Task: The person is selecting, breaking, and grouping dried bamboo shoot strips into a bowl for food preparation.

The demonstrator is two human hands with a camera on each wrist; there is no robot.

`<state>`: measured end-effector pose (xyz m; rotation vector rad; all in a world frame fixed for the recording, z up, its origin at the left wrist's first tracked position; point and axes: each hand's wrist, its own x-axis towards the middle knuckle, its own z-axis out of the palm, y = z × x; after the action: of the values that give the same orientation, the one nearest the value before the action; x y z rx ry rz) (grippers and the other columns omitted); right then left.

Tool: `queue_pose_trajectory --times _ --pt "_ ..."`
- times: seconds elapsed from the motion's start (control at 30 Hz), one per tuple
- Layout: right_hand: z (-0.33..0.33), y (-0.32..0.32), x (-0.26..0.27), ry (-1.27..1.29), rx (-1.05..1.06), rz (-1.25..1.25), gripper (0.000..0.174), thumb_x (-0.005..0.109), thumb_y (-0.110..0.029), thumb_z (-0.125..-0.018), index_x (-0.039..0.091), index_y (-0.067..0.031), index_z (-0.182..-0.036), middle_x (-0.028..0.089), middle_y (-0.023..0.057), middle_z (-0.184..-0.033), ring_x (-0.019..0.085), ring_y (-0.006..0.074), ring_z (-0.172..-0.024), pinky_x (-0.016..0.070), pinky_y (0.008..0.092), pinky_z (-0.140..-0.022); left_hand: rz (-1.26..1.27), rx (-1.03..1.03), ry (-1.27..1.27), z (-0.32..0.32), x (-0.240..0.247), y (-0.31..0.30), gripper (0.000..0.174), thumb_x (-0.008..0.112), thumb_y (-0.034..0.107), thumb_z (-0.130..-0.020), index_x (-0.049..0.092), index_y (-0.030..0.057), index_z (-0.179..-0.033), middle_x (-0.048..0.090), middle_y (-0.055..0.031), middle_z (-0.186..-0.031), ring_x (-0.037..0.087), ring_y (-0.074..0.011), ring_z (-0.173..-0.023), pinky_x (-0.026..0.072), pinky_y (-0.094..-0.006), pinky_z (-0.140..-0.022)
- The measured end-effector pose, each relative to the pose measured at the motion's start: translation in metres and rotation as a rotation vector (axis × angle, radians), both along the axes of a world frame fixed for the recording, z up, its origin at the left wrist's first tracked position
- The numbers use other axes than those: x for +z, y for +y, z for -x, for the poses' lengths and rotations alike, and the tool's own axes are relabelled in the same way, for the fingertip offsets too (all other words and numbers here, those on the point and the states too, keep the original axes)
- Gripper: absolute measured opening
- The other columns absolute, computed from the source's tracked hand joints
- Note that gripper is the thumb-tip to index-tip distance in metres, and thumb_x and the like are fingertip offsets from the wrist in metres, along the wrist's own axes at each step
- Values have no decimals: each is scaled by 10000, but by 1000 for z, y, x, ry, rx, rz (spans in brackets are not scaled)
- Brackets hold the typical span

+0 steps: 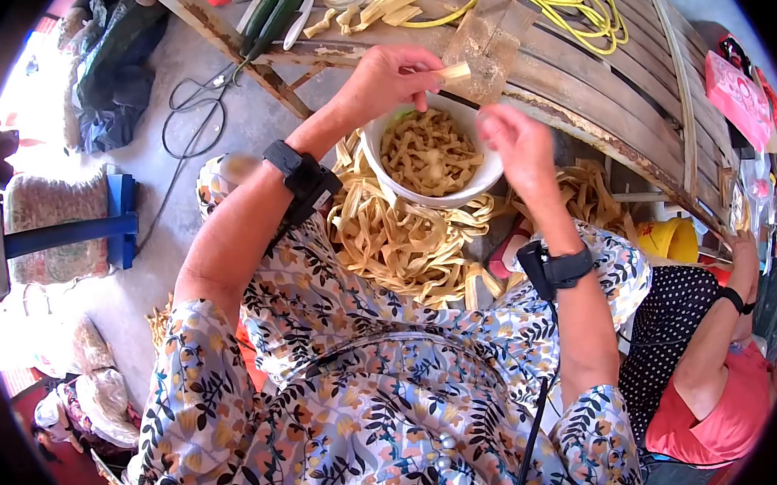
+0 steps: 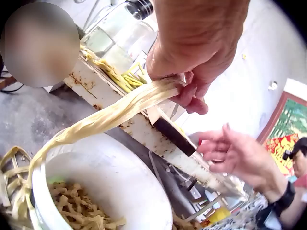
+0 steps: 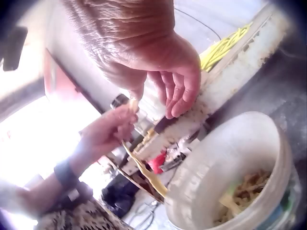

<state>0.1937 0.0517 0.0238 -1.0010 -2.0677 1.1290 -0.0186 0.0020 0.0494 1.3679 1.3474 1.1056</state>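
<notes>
A long pale yellow strip (image 2: 103, 116) is pinched in the left hand (image 1: 394, 80); it hangs over the rim of a white bucket (image 2: 148, 179). Its short end sticks out past the fingertips in the head view. The right hand (image 1: 522, 150) is held over the bucket's right side, apart from the strip, fingers loosely bent with nothing seen between them. Inside the bucket lie many short curled pieces (image 1: 432, 151). Around and below it, a heap of long pale strips (image 1: 397, 242) spreads near the person's lap.
A slatted bench (image 1: 603, 109) with a rusty frame stands beyond the bucket. On it are a small wooden board (image 1: 486, 45), yellow cable (image 1: 561, 10), cucumbers (image 1: 275, 18) and several strip pieces (image 1: 389, 7). Another person (image 1: 718, 400) sits at the right, near a yellow bucket (image 1: 670, 240).
</notes>
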Motion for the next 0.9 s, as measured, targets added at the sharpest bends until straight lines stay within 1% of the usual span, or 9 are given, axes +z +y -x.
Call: queue_pose_trajectory --times 0.17,0.3,0.33,0.43,0.47,0.57,0.7,0.83,0.9 --pt "2 4 20 306 77 451 138 580 -28 -797 597 16 -926 602 39 -743 575 91 -665 489 211 -563 -33 -48 172 -35 6 -10 118 584 55 -795 580 15 -906 576 -23 -638 533 -61 -521 420 -192 -487" --pt "-9 15 29 317 121 341 105 599 -20 -778 613 15 -876 611 19 -761 563 73 -670 466 201 -615 -39 -134 77 -23 -7 -11 75 575 81 -807 591 29 -858 568 -24 -621 532 -54 -522 432 -211 -503" --pt "-13 18 28 125 155 185 121 588 -66 -800 614 5 -894 616 24 -762 564 63 -688 452 207 -651 43 -65 180 -24 -3 -14 78 570 95 -804 596 30 -838 578 -56 -627 556 -99 -546 442 -224 -525" --pt "-9 15 32 107 77 80 160 562 -134 -829 617 6 -882 626 47 -767 572 67 -715 444 221 -669 -456 27 594 -37 -15 -17 87 573 99 -787 602 36 -840 578 -95 -655 566 -196 -570 451 -260 -532" --pt "-6 18 24 138 52 90 217 543 -184 -842 624 18 -834 628 61 -707 590 101 -657 454 241 -617 -516 -13 639 -40 -18 -17 108 584 120 -766 599 41 -839 572 -115 -692 554 -275 -608 457 -301 -546" --pt "0 4 25 -294 55 387 221 552 -185 -817 631 16 -774 612 59 -605 585 139 -549 447 264 -532 -505 -166 847 -48 -3 -20 109 585 123 -762 592 41 -835 585 -105 -715 565 -286 -630 463 -321 -556" --pt "-12 2 -9 -282 133 128 171 487 -20 -765 652 -4 -723 533 10 -495 441 67 -415 341 211 -403 -291 -207 550 -30 -1 -24 119 645 151 -740 601 42 -753 566 -99 -668 540 -207 -566 441 -288 -517" --pt "-10 -20 41 117 595 924 205 601 -214 -790 650 -50 -903 579 -16 -546 430 27 -424 330 173 -419 -30 -147 278 1 7 -14 172 620 225 -801 647 56 -787 560 44 -648 480 -18 -616 393 -193 -532" --pt "-3 -13 41 558 712 986 504 555 -285 -845 412 46 -1199 420 -94 -472 314 -9 -390 251 174 -407 151 -152 -25 -7 6 -15 174 576 234 -838 634 92 -920 581 29 -711 483 -10 -643 393 -170 -551"
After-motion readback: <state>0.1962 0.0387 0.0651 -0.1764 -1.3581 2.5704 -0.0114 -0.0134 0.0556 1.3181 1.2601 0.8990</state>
